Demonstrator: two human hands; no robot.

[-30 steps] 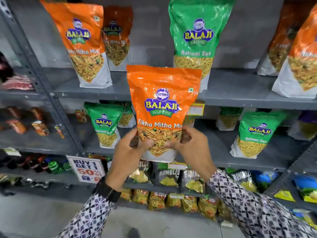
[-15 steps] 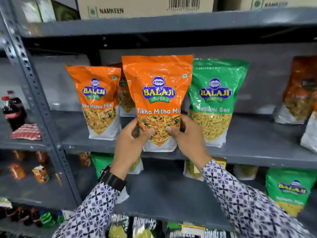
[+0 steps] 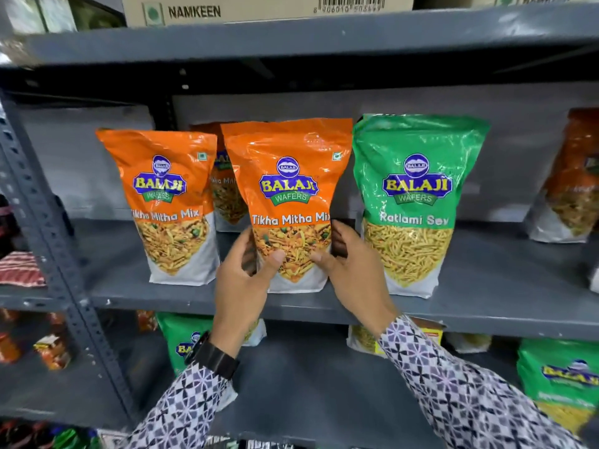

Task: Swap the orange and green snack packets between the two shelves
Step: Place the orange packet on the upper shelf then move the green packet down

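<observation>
An orange Tikha Mitha Mix packet [image 3: 288, 189] stands upright on the upper grey shelf [image 3: 486, 286]. My left hand [image 3: 246, 280] and my right hand [image 3: 350, 270] grip its lower sides, thumbs on the clear window. To its left stands another orange packet [image 3: 165, 202], with a third orange packet [image 3: 227, 196] partly hidden behind them. A green Ratlami Sev packet [image 3: 418, 202] stands right beside it on the same shelf. On the lower shelf [image 3: 308, 384] are green packets, one at the left [image 3: 181, 338] and one at the right [image 3: 557, 380].
A cardboard box [image 3: 265, 8] marked NAMKEEN sits on the top shelf. More orange packets [image 3: 573, 189] stand at the far right. A perforated grey upright [image 3: 42, 228] divides this bay from the left bay, which holds small snacks and bottles.
Both hands raised the orange packet from in front of the lower shelf up to the upper shelf, where its base now rests between an orange and the green packet. The view tilted up.
</observation>
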